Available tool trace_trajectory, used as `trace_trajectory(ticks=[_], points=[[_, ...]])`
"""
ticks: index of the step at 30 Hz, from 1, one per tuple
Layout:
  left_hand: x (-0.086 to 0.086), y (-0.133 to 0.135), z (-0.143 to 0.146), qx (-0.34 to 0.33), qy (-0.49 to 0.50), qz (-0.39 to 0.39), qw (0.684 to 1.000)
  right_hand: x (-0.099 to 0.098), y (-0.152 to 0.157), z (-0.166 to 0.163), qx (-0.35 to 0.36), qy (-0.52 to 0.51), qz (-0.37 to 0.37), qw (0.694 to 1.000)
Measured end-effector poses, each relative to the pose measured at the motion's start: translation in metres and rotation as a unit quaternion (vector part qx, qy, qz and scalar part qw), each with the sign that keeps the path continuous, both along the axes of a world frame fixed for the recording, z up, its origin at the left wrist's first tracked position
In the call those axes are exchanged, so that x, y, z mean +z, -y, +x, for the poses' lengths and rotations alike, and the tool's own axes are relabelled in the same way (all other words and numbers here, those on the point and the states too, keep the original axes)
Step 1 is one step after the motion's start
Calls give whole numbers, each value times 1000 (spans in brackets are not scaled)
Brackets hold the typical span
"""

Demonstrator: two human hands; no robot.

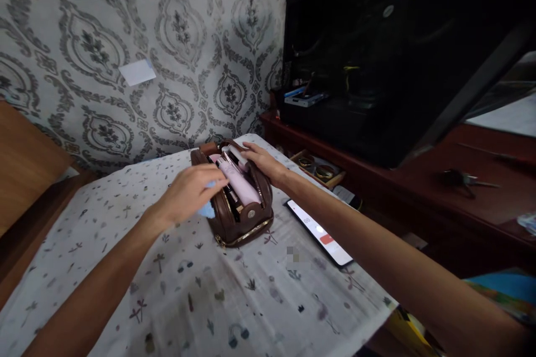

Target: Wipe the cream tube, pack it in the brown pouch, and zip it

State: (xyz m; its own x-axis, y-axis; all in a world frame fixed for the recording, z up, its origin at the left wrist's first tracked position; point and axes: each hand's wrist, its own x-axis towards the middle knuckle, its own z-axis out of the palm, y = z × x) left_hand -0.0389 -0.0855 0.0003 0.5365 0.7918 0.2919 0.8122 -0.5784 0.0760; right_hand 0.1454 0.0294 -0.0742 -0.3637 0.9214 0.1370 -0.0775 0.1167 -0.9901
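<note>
An unzipped brown leather pouch [234, 231] with gold zips lies on the patterned cloth. A pale pink tube [238, 183] and several smaller slim items are packed inside it. Over the pouch's left rim, my left hand [188, 192] has its fingers closed around a soft light-blue cloth [206, 210], part of which hangs below the fingers. My right hand [264, 163] holds the pouch's far right rim, fingers reaching over the edge beside a whitish item [238, 157]. Its thumb is hard to make out.
A phone [320, 231] with a lit screen lies right of the pouch, under my right forearm. A white printed cloth [167, 290] covers the table. Beyond its right edge are an open drawer [320, 170], a dark red desk [439, 164] with keys [458, 179], and a large black television [377, 67].
</note>
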Motion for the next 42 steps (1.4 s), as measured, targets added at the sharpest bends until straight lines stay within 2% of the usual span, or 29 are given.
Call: trace_trajectory(ticks=[3,6,10,16,25,28,32,34,38,42], points=[[-4,-23,-8,42,44,41,997,5,8,-2,62,-31,-40,997],[-12,-50,0,47,-39,53,997,7,10,-1,94,-79,-98,988],[-12,-69,15,45,-132,24,990,3,5,4,75,-100,-135,983],[-3,-70,11,46,-156,-19,987,-1,6,1,64,-106,-102,987],[-9,-77,24,73,-205,-29,976,4,13,-4,85,-126,-92,984],[-9,-85,21,49,-169,-47,983,0,11,-5,37,-99,-75,992],[-7,-93,12,-14,-77,-116,990,-4,5,-6,-1,-70,-56,996],[-7,-90,14,2,-66,-123,990,-4,4,-7,-7,-70,-50,996],[-8,-80,29,97,-150,-71,981,-3,4,-8,-15,-74,-56,996],[-6,-78,40,89,-203,-65,973,-2,3,-9,-19,-74,-53,996]])
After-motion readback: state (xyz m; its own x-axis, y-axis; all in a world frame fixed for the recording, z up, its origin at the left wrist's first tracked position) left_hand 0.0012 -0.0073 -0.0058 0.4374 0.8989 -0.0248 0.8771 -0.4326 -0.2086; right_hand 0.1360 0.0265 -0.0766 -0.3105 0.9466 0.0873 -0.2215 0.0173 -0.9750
